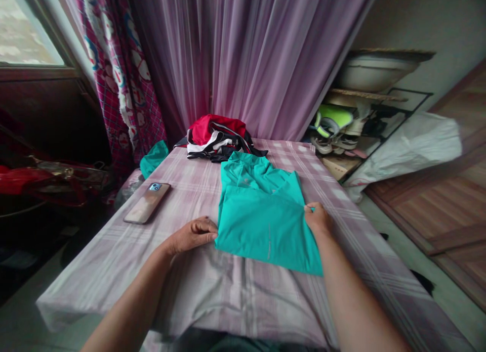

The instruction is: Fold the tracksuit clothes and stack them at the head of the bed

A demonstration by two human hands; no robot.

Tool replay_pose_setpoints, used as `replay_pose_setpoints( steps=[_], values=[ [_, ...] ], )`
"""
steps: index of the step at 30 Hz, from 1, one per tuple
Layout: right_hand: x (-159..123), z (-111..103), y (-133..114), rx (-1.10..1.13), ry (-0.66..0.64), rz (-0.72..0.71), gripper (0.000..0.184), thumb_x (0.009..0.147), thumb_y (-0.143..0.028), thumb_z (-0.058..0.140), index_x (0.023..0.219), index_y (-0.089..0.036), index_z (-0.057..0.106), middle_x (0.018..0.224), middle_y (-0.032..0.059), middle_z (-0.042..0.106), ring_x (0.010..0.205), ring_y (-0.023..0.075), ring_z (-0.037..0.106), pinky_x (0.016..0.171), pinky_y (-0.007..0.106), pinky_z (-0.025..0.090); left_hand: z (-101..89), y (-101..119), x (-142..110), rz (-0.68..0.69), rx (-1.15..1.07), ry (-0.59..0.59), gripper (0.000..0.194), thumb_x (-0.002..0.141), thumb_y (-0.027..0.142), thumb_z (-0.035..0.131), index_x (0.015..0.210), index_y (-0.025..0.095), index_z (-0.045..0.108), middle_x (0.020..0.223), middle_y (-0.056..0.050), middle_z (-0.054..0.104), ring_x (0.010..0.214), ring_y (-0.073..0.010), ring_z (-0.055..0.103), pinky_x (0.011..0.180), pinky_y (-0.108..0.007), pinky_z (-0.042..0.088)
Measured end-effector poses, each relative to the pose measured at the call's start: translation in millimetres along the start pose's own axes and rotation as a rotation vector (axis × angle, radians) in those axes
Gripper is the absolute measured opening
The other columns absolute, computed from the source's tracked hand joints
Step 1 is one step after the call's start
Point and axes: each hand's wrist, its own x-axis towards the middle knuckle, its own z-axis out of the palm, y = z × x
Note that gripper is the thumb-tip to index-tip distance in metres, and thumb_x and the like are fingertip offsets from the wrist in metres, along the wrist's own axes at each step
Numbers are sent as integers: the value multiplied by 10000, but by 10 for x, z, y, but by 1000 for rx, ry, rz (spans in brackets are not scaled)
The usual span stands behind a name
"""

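Note:
A teal collared shirt [261, 220] lies folded on the table, its lower part turned up over the front below the collar. My left hand [197, 233] is closed on the shirt's left edge, near the lower corner, with thumb and fingers pinched together. On the opposite side, my right hand [318, 218] pinches the right edge, a little higher up. The cloth between the two hands lies mostly flat, with slight wrinkles.
A plaid tablecloth [190, 185] covers the table. Red, black and white clothes [220, 137] are heaped at its far end. A phone [148, 203] lies at the left. Beyond the right edge stand a shoe rack [395, 112] and a white bag [413, 149].

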Motion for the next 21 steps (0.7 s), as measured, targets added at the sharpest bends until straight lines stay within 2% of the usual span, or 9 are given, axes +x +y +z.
replay_pose_setpoints(
  steps=[5,7,12,16,18,21],
  values=[
    [-54,-3,-8,-13,4,-13,300,964,-323,445,1153,-215,651,1100,125,722,994,254,679,803,329,472,46,-35,-172,76,-64,-61,378,859,551,643,978,217,773,947,-49,685,928,-164,632,904,-321,501],
    [-68,0,-3,-7,11,-21,309,967,-327,437,1167,-214,644,1120,131,717,1021,261,675,825,336,476,108,-20,-220,89,-49,-16,374,863,538,644,1008,217,771,983,-52,693,953,-171,638,917,-322,500],
    [-41,18,13,29,12,-32,333,958,-330,442,1173,-193,656,1128,148,719,1035,279,681,844,359,494,333,8,-272,135,97,202,378,872,484,642,1134,226,731,1049,-66,720,1015,-201,638,964,-355,486],
    [-9,38,91,79,29,-68,472,954,-370,435,1341,-133,564,1216,176,690,1077,268,672,856,341,504,452,-16,-255,87,190,360,338,854,477,634,1064,233,739,976,-50,738,935,-196,648,911,-344,502],
    [-24,37,170,93,36,-84,527,949,-393,430,1376,-103,537,1213,197,688,1075,276,674,857,347,507,475,-28,-242,55,205,375,304,846,478,631,975,231,752,911,-37,741,876,-187,648,872,-326,504],
    [-86,3,308,102,21,-120,493,917,-410,470,1259,-101,644,1126,208,720,1031,311,688,840,374,515,483,-46,-247,3,135,350,323,815,514,653,846,205,740,809,-25,727,778,-169,635,793,-301,506]
  ],
)
